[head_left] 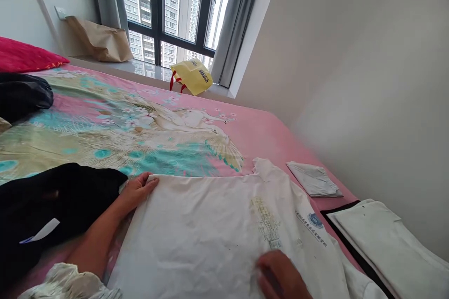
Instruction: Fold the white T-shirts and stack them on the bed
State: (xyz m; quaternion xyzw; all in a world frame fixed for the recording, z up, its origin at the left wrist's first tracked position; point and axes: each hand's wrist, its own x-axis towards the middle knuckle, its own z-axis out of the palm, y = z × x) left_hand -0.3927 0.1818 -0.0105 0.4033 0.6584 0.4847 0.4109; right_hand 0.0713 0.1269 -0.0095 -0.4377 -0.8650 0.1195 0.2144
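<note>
A white T-shirt with a faint printed emblem lies spread flat on the bed in front of me. My left hand rests at the shirt's far left corner, fingers extended along the edge and pressing the cloth. My right hand lies on the shirt near the bottom of the view, blurred, with fingers curled down on the fabric. A black garment is bunched just left of my left arm.
The bed has a pink floral sheet. A folded pale cloth and folded white clothes lie at the right by the wall. A yellow bag and a brown paper bag sit on the window sill. A red pillow lies far left.
</note>
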